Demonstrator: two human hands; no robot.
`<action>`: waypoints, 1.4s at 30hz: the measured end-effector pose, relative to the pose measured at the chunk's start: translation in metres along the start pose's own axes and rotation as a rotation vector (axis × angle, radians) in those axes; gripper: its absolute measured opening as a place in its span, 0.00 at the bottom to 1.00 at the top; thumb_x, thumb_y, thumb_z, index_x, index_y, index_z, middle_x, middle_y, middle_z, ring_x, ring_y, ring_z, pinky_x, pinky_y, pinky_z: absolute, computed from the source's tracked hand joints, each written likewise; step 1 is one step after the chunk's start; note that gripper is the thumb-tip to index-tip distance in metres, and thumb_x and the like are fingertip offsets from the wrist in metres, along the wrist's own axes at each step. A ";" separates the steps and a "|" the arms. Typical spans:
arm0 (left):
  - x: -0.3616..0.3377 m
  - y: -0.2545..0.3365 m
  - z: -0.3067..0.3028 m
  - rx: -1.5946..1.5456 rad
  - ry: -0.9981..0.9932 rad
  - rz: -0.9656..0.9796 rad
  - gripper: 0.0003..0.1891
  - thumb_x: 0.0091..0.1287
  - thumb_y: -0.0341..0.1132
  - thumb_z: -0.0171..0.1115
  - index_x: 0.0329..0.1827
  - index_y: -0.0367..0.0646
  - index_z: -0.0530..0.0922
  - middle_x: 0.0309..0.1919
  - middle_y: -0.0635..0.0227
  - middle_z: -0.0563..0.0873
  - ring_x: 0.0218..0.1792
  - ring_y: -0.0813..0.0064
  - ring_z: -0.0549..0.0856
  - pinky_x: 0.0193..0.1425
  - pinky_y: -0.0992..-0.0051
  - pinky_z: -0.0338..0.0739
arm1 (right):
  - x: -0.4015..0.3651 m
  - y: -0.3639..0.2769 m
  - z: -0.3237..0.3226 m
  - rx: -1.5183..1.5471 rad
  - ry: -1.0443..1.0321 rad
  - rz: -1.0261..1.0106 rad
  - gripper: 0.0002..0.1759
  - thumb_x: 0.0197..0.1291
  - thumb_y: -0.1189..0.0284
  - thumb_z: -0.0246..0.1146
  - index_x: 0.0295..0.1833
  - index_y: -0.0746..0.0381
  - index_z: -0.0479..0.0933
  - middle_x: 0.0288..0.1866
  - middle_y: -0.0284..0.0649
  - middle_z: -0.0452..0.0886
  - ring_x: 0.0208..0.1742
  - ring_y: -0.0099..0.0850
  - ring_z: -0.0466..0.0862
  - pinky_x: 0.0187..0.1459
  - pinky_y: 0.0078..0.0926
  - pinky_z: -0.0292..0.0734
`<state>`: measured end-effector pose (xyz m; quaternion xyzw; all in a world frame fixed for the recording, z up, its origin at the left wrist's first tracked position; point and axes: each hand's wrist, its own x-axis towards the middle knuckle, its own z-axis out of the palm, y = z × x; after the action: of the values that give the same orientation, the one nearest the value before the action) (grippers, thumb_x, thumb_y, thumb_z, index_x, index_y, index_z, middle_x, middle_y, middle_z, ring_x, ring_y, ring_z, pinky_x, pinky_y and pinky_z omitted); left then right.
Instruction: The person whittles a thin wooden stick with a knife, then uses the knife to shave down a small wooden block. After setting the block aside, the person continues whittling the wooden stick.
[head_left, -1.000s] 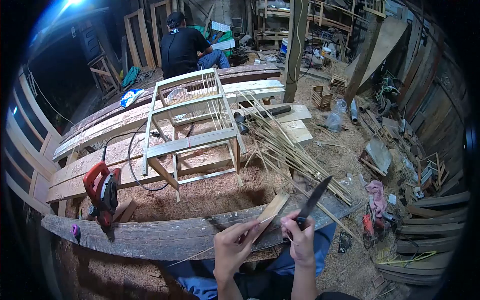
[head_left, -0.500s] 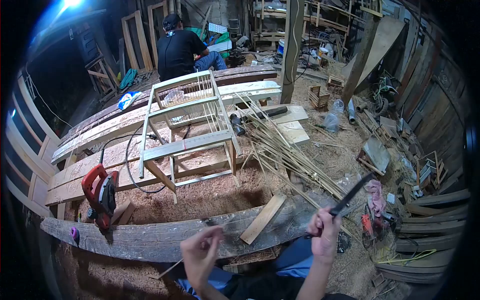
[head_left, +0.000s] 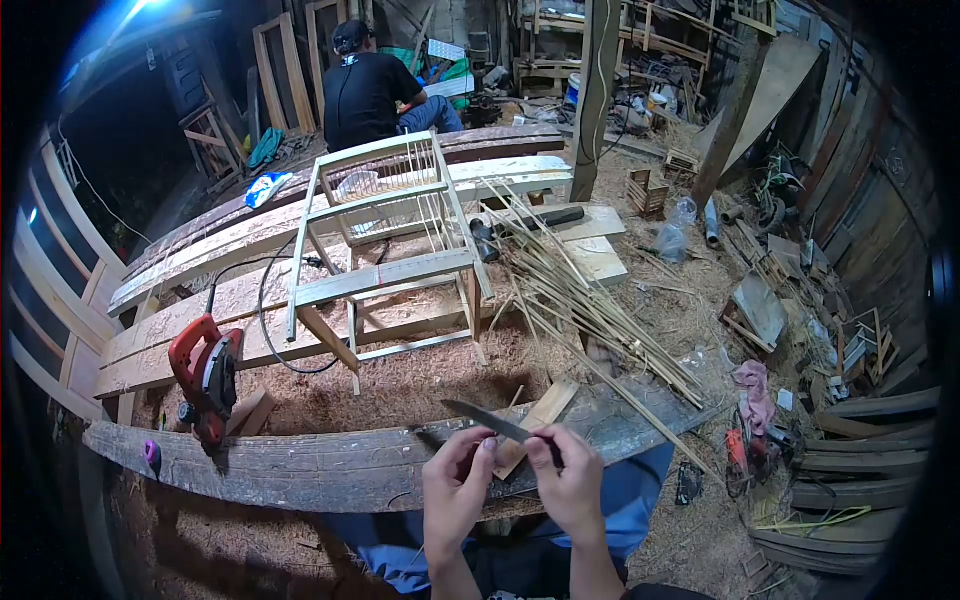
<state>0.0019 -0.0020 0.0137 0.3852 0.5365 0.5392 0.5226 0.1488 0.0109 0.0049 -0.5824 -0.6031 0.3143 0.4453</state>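
Note:
A knife (head_left: 487,417) with a dark blade is in my right hand (head_left: 572,480), its tip pointing up and to the left. My left hand (head_left: 458,490) is closed close beside it, thumb and fingers pinched near the blade. A thin stick (head_left: 517,395) shows just above the blade and seems to run down to my left fingers; the blade and fingers hide most of it. Behind my hands, a short flat board (head_left: 550,408) lies across the worn plank (head_left: 330,470).
A small wooden chair frame (head_left: 390,275) stands beyond the plank. To its left sits a red power planer (head_left: 205,380) with a cord. Several thin strips (head_left: 590,315) lie piled at right, near a hammer (head_left: 484,240). Another person (head_left: 365,100) sits at the back.
My right hand has swung the knife leftward and down, from raised at the right to in front of me. My left hand has moved right, so both hands are now close together.

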 end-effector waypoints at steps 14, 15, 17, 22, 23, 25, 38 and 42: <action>0.023 -0.039 0.002 -0.114 0.050 0.044 0.07 0.75 0.29 0.58 0.47 0.34 0.80 0.30 0.77 0.82 0.29 0.91 0.77 0.29 0.84 0.70 | 0.018 0.000 0.035 -0.206 0.087 -0.188 0.18 0.63 0.55 0.68 0.46 0.58 0.81 0.32 0.41 0.84 0.35 0.41 0.85 0.37 0.40 0.78; 0.024 -0.039 0.003 -0.106 0.058 0.047 0.06 0.75 0.29 0.58 0.47 0.34 0.80 0.31 0.76 0.82 0.30 0.91 0.77 0.31 0.84 0.71 | 0.018 0.000 0.036 -0.198 0.107 -0.204 0.18 0.64 0.54 0.67 0.46 0.59 0.81 0.32 0.41 0.84 0.35 0.41 0.84 0.36 0.40 0.78; 0.025 -0.034 0.004 -0.121 0.038 0.052 0.06 0.75 0.28 0.58 0.48 0.34 0.80 0.32 0.76 0.82 0.31 0.91 0.77 0.31 0.84 0.71 | 0.018 -0.002 0.037 -0.213 0.094 -0.192 0.19 0.65 0.54 0.66 0.47 0.59 0.81 0.32 0.41 0.84 0.35 0.41 0.84 0.36 0.40 0.78; 0.024 -0.033 0.001 -0.130 -0.026 0.060 0.07 0.74 0.25 0.56 0.51 0.33 0.79 0.35 0.73 0.84 0.33 0.90 0.78 0.34 0.83 0.73 | 0.017 0.000 0.036 -0.218 0.047 -0.192 0.19 0.67 0.54 0.64 0.48 0.60 0.82 0.33 0.41 0.85 0.36 0.42 0.84 0.37 0.40 0.78; 0.025 -0.034 0.002 -0.124 -0.010 0.072 0.07 0.74 0.24 0.56 0.51 0.33 0.78 0.36 0.72 0.84 0.33 0.88 0.79 0.35 0.83 0.74 | 0.016 0.002 0.036 -0.221 0.025 -0.214 0.18 0.66 0.56 0.65 0.49 0.59 0.82 0.34 0.42 0.85 0.36 0.43 0.85 0.36 0.39 0.78; 0.026 -0.038 0.000 -0.119 0.007 0.083 0.08 0.73 0.23 0.56 0.52 0.33 0.78 0.37 0.71 0.85 0.34 0.87 0.80 0.36 0.82 0.75 | 0.014 0.006 0.034 -0.224 0.001 -0.236 0.18 0.66 0.57 0.66 0.51 0.59 0.83 0.34 0.43 0.85 0.36 0.45 0.85 0.36 0.39 0.78; 0.009 -0.032 -0.011 0.008 -0.074 0.117 0.07 0.68 0.23 0.63 0.46 0.31 0.83 0.34 0.69 0.88 0.32 0.88 0.81 0.33 0.82 0.74 | 0.017 0.017 0.014 -0.187 -0.061 -0.448 0.18 0.58 0.58 0.70 0.51 0.54 0.87 0.31 0.37 0.84 0.34 0.37 0.82 0.37 0.34 0.76; 0.006 -0.026 -0.010 0.052 -0.104 0.092 0.07 0.69 0.24 0.63 0.46 0.30 0.84 0.35 0.70 0.88 0.33 0.88 0.81 0.35 0.81 0.75 | 0.015 0.014 0.005 -0.260 -0.060 -0.429 0.20 0.57 0.55 0.69 0.52 0.54 0.86 0.28 0.36 0.81 0.32 0.37 0.80 0.36 0.35 0.74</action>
<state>-0.0051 -0.0008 -0.0136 0.4504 0.5042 0.5276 0.5144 0.1514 0.0277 -0.0066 -0.4836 -0.7612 0.1496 0.4053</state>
